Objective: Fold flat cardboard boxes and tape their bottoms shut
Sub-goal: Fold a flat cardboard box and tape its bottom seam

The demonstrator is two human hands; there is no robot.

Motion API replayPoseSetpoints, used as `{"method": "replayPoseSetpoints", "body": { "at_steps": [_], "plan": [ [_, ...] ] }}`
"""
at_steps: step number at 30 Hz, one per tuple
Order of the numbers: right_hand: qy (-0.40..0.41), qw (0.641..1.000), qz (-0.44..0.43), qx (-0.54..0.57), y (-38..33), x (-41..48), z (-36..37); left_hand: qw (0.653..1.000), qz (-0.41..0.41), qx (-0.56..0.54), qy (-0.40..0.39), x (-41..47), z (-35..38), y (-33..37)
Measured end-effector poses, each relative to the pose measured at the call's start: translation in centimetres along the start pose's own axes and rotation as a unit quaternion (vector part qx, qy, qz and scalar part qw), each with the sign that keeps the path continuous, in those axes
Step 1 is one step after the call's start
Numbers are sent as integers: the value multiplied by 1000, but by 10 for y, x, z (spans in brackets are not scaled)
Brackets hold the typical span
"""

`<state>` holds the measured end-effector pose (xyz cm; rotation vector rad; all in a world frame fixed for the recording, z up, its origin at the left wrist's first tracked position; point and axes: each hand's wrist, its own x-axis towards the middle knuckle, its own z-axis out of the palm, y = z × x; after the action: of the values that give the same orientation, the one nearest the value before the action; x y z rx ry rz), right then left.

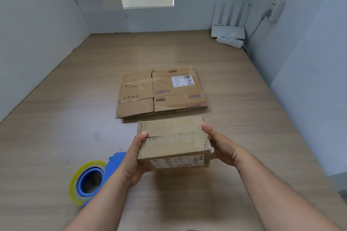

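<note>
Hands on either end of a small brown folded cardboard box (172,142): left hand (134,157) wrapped round the left end with the thumb laid on top at the flap seam, right hand (218,144) gripping the right end, thumb on the top edge, fingers hidden behind. Held between them straight ahead and seemingly just clear of the wooden table (244,99), to judge by the shadow beneath. Long axis left to right, closed flaps facing up, seam running along that axis from hand to hand. No fresh tape discernible across the seam, so probably taping next.

Blue tape dispenser with a yellowish clear roll (90,180) on the table down to the left, just beside the left forearm and well apart from the right hand; clearly the left hand's reach, which would leave the right alone to steady the box. Nothing between that hand and the dispenser.

Beyond the box, near but apart, a stack of flattened brown cardboard boxes (161,92). In the far right corner, a white router with upright antennas (228,31) and a white power strip (230,40), well out of the way.
</note>
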<state>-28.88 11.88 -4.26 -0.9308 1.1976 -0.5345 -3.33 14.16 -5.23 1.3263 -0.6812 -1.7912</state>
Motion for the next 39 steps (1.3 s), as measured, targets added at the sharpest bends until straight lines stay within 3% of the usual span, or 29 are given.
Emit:
{"method": "replayPoseSetpoints", "body": {
  "at_steps": [5,9,13,18,21,24,26,37,39],
  "plan": [
    [72,996,5,55,22,13,-6,992,-44,107,42,8,12,-22],
    [129,991,-28,30,30,18,-10,980,10,180,87,12,19,-23],
    [175,978,-87,-78,33,14,-17,969,78,199,123,7,19,-23],
    [179,970,-108,-122,36,17,-14,918,175,334,121,-1,32,-33],
    [186,968,-138,-98,29,8,-9,906,177,357,142,4,30,-30],
    [144,975,-153,-65,22,-5,-3,900,179,370,145,8,27,-25],
    [132,970,-151,-136,22,-8,2,900,181,370,140,9,28,-23],
    [192,951,-166,-179,30,-17,17,894,175,406,74,10,16,-16],
    [195,951,-164,-178,30,-17,17,883,208,403,121,0,6,-11]
  ]
}}
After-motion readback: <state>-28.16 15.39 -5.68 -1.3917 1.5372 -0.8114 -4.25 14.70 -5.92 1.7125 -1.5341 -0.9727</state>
